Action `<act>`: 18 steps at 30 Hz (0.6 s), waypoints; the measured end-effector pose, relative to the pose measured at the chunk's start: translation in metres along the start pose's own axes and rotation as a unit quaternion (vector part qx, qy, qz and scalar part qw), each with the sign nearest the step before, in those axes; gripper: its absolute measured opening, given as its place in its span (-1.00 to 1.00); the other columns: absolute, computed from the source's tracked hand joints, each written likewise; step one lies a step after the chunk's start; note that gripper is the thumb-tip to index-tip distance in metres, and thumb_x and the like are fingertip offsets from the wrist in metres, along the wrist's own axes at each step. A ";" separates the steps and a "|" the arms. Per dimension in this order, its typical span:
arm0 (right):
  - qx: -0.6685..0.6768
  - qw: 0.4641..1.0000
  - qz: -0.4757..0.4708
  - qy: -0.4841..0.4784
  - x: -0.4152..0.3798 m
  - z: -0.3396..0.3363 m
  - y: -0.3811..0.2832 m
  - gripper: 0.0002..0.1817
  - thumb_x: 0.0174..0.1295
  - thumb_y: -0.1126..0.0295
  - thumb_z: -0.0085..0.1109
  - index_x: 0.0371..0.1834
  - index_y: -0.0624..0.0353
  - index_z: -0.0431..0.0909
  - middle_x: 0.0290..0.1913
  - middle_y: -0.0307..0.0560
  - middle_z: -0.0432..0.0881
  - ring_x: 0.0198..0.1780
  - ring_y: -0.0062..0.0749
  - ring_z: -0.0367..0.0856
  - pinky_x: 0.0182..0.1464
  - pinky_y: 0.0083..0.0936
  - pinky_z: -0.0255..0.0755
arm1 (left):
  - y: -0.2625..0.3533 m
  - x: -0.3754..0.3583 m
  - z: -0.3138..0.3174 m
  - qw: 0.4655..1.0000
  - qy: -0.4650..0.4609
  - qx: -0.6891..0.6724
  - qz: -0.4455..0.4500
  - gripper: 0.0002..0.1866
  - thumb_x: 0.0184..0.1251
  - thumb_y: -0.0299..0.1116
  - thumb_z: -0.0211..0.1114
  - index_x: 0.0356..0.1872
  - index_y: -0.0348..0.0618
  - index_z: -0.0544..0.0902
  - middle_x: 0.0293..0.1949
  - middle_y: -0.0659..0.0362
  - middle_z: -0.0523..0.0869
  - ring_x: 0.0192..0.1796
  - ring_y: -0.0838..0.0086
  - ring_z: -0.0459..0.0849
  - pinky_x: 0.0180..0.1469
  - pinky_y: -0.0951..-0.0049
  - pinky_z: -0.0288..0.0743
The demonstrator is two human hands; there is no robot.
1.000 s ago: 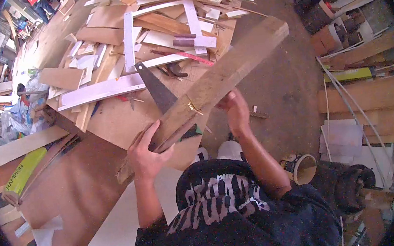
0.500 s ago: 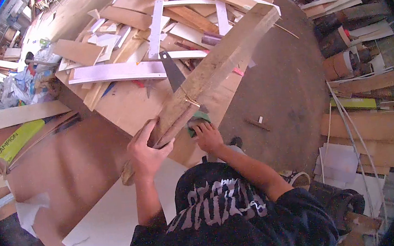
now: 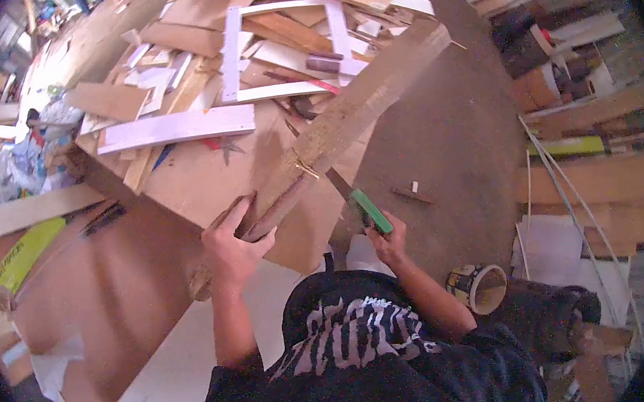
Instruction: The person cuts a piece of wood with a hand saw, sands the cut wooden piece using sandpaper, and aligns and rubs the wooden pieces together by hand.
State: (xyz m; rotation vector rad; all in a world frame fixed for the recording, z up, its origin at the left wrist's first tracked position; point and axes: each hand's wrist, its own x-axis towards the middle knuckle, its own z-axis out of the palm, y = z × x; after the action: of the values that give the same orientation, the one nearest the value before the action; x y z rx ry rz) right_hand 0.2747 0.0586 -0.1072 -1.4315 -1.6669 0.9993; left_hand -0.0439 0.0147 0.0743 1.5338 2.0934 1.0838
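Observation:
A long, thick wooden beam [image 3: 363,104] runs diagonally across the worktable [image 3: 188,179]. Near its lower end, my left hand [image 3: 232,244] is wrapped around it, thumb on the near side. My right hand [image 3: 388,239] grips the green handle of a handsaw [image 3: 371,210], right of the beam. The saw's blade crosses the beam at a cut where pale sawdust and splinters have gathered. Only a short stretch of blade by the handle and a bit of the tip beyond the beam show; the beam's edge hides the middle.
A heap of scrap boards [image 3: 190,39] covers the table's far part, with a white-painted frame [image 3: 229,55] and a pale board [image 3: 175,128] on it. An open bucket [image 3: 489,289] stands at my right. Planks [image 3: 591,179] lie stacked along the right side.
My right hand has pulled the saw back, down and to the right, so the green handle now stands clear of the beam. Less blade tip shows beyond it. My left hand still grips the beam.

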 end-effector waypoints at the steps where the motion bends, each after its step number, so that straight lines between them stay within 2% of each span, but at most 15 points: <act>1: -0.021 0.999 -0.024 0.008 -0.012 -0.020 0.002 -0.87 0.12 0.49 0.27 -0.34 0.23 0.49 -0.46 -0.17 0.46 -0.39 -0.54 0.47 -0.35 -0.50 0.39 | 0.002 0.007 0.005 1.000 -0.002 0.008 0.026 -0.40 -0.20 -0.39 0.59 0.04 -0.21 0.74 -0.08 -0.08 0.79 -0.05 0.12 0.80 0.03 0.24 0.66; 2: -0.044 0.998 -0.048 0.015 -0.025 -0.036 0.002 -0.88 0.17 0.50 0.25 -0.40 0.24 0.48 -0.48 -0.23 0.42 -0.39 -0.62 0.39 -0.34 -0.55 0.37 | 0.002 0.012 0.011 0.999 -0.012 0.000 0.035 -0.40 -0.20 -0.39 0.59 0.04 -0.21 0.74 -0.08 -0.08 0.79 -0.05 0.12 0.80 0.03 0.24 0.66; 3: -0.049 0.998 -0.042 0.026 -0.039 -0.048 -0.003 -0.88 0.17 0.50 0.25 -0.40 0.24 0.48 -0.48 -0.23 0.42 -0.39 -0.62 0.39 -0.34 -0.55 0.37 | 0.002 0.017 0.019 0.999 -0.020 -0.004 0.043 -0.41 -0.20 -0.39 0.59 0.04 -0.22 0.74 -0.08 -0.09 0.79 -0.04 0.12 0.79 0.04 0.24 0.66; 5: 0.044 0.994 0.020 0.103 -0.067 -0.069 -0.007 -0.92 0.18 0.54 0.22 -0.38 0.26 0.49 -0.45 -0.29 0.45 -0.40 -0.61 0.40 -0.35 -0.53 0.38 | 0.007 0.026 0.037 0.998 -0.036 -0.014 0.057 -0.41 -0.20 -0.40 0.59 0.03 -0.23 0.74 -0.07 -0.09 0.79 -0.04 0.12 0.79 0.05 0.23 0.65; 6: 0.040 0.992 0.027 0.113 -0.079 -0.077 0.000 -0.92 0.18 0.54 0.22 -0.38 0.26 0.49 -0.45 -0.29 0.45 -0.40 -0.61 0.40 -0.35 -0.53 0.38 | 0.012 0.030 0.047 0.997 -0.049 -0.035 0.054 -0.40 -0.19 -0.39 0.59 0.04 -0.22 0.73 -0.07 -0.09 0.79 -0.05 0.10 0.79 0.05 0.23 0.66; 8: 0.038 0.980 -0.033 0.191 -0.099 -0.087 0.028 -0.92 0.16 0.60 0.19 -0.32 0.24 0.50 -0.45 -0.30 0.46 -0.43 -0.61 0.44 -0.36 -0.56 0.39 | 0.021 0.038 0.068 0.994 -0.072 -0.057 0.060 -0.40 -0.19 -0.38 0.59 0.05 -0.20 0.73 -0.07 -0.09 0.79 -0.05 0.09 0.79 0.05 0.23 0.66; 9: 0.037 0.978 -0.025 0.201 -0.105 -0.091 0.030 -0.92 0.16 0.60 0.19 -0.32 0.24 0.50 -0.45 -0.30 0.46 -0.43 -0.61 0.44 -0.36 -0.56 0.39 | 0.025 0.041 0.078 0.993 -0.084 -0.054 0.057 -0.38 -0.17 -0.37 0.59 0.08 -0.17 0.71 -0.06 -0.08 0.78 -0.04 0.08 0.78 0.05 0.22 0.65; 10: 0.026 0.968 0.000 0.248 -0.110 -0.093 0.032 -0.91 0.14 0.62 0.16 -0.30 0.24 0.49 -0.44 -0.29 0.46 -0.42 -0.60 0.44 -0.35 -0.59 0.39 | 0.027 0.042 0.088 0.993 -0.096 -0.050 0.057 -0.37 -0.16 -0.36 0.58 0.11 -0.14 0.70 -0.04 -0.08 0.77 -0.03 0.07 0.77 0.06 0.20 0.65; 12: 0.142 0.943 0.089 0.289 -0.117 -0.101 0.012 -0.85 0.11 0.68 0.08 -0.27 0.25 0.46 -0.39 -0.26 0.43 -0.43 -0.60 0.38 -0.35 -0.62 0.39 | 0.027 0.049 0.116 0.990 -0.101 0.002 0.095 -0.35 -0.15 -0.36 0.58 0.14 -0.12 0.68 -0.03 -0.07 0.76 -0.01 0.07 0.76 0.08 0.19 0.63; 13: 0.148 0.937 0.097 0.300 -0.117 -0.102 0.018 -0.85 0.11 0.68 0.08 -0.27 0.25 0.46 -0.39 -0.26 0.43 -0.43 -0.60 0.38 -0.35 -0.62 0.39 | 0.030 0.048 0.129 0.989 -0.087 0.048 0.110 -0.32 -0.15 -0.36 0.58 0.17 -0.09 0.67 -0.01 -0.05 0.75 0.01 0.08 0.75 0.10 0.17 0.62; 15: 0.154 0.897 0.009 0.415 -0.118 -0.100 0.030 -0.84 0.10 0.70 0.05 -0.27 0.24 0.43 -0.38 -0.27 0.41 -0.44 -0.61 0.34 -0.38 -0.61 0.35 | 0.036 0.050 0.147 0.982 -0.101 0.077 0.139 -0.32 -0.15 -0.36 0.58 0.17 -0.07 0.66 0.00 -0.03 0.75 0.03 0.09 0.74 0.12 0.16 0.61; 16: 0.231 0.882 0.049 0.407 -0.124 -0.102 0.023 -0.83 0.13 0.70 0.03 -0.27 0.21 0.42 -0.36 -0.24 0.41 -0.45 -0.61 0.34 -0.40 -0.60 0.30 | 0.035 0.051 0.152 0.977 -0.104 0.105 0.156 -0.31 -0.16 -0.36 0.59 0.18 -0.06 0.66 0.01 -0.02 0.74 0.05 0.09 0.72 0.14 0.16 0.60; 18: 0.262 0.862 0.081 0.426 -0.135 -0.099 0.043 -0.84 0.14 0.70 0.03 -0.27 0.21 0.41 -0.36 -0.23 0.41 -0.45 -0.62 0.34 -0.41 -0.61 0.28 | 0.019 0.053 0.165 0.968 -0.140 0.098 0.183 -0.32 -0.16 -0.36 0.59 0.18 -0.06 0.67 0.01 -0.01 0.75 0.02 0.10 0.74 0.11 0.17 0.61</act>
State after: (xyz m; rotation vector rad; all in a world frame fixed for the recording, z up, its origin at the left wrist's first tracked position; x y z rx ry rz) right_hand 0.3997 -0.0612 -0.1054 -1.3427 -0.5765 0.6591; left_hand 0.0569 0.1292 -0.0112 2.0943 1.8119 0.7235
